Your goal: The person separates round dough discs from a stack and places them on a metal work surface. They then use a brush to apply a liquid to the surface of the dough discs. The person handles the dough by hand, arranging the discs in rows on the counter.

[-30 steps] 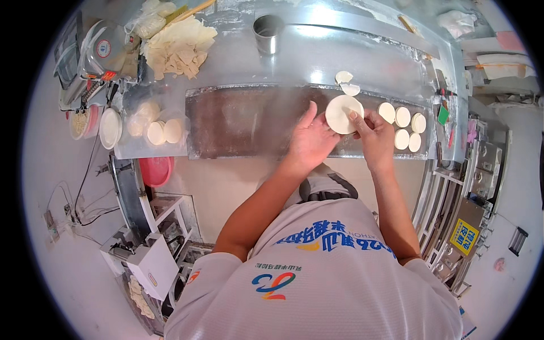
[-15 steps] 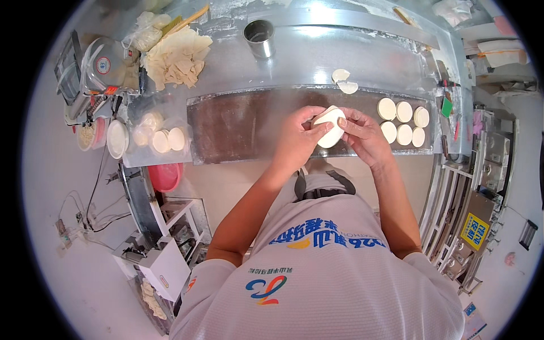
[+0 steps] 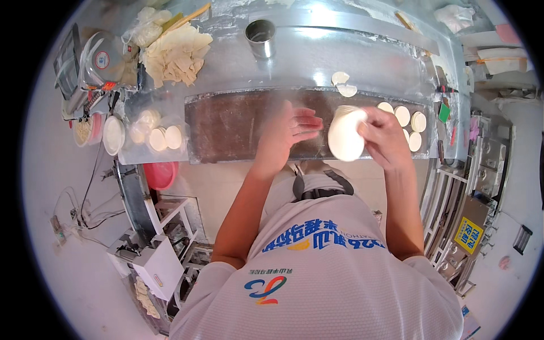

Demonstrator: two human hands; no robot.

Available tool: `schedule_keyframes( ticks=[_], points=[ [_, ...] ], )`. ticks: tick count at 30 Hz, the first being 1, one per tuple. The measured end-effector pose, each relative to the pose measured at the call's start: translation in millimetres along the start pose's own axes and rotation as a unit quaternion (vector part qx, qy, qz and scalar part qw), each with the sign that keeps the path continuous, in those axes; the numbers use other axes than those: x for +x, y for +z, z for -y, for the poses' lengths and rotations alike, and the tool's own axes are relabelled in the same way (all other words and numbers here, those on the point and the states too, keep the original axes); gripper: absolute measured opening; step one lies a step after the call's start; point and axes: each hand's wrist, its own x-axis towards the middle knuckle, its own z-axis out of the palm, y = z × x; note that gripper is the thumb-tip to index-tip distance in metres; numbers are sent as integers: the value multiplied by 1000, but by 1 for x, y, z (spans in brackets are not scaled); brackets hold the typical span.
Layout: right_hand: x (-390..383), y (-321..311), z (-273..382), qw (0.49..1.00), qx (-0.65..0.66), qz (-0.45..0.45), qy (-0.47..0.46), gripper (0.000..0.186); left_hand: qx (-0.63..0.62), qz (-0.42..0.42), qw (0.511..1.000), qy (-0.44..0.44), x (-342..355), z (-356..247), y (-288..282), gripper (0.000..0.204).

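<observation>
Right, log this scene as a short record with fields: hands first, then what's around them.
Left hand: left hand open, empty, apart from the disc, over the board
Right hand: right hand pinching a pale disc by its right side
Disc layers: cannot tell
Board, right end: smaller discs, partly hidden by the right hand
Beyond board: two white pieces and, farther left, a metal cup
Left of board: more pale discs
Far left: pale scraps
</observation>
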Motion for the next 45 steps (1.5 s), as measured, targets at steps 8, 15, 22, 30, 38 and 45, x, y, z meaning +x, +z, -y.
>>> schedule_keyframes(
  ticks=[8,15,22,30,38,45],
  points=[
    [33,-8,-2,927,-353,-128,0,20,109,-16,983,-145,17,66,-38,66],
    [44,-4,-1,977,-197,-72,-37,17,111,-19,977,-180,28,81,-33,57],
    [59,-19,-26,923,-366,-115,6,18,-151,126,923,-331,71,145,-18,59],
    [27,26,-18,947,-246,-195,70,21,-383,166,898,-136,68,90,23,63],
    [5,-6,-56,927,-314,-206,22,31,30,26,998,-41,18,57,4,51],
    [19,0,-43,980,-189,-7,58,34,454,1,889,64,-6,16,18,45]
  ],
)
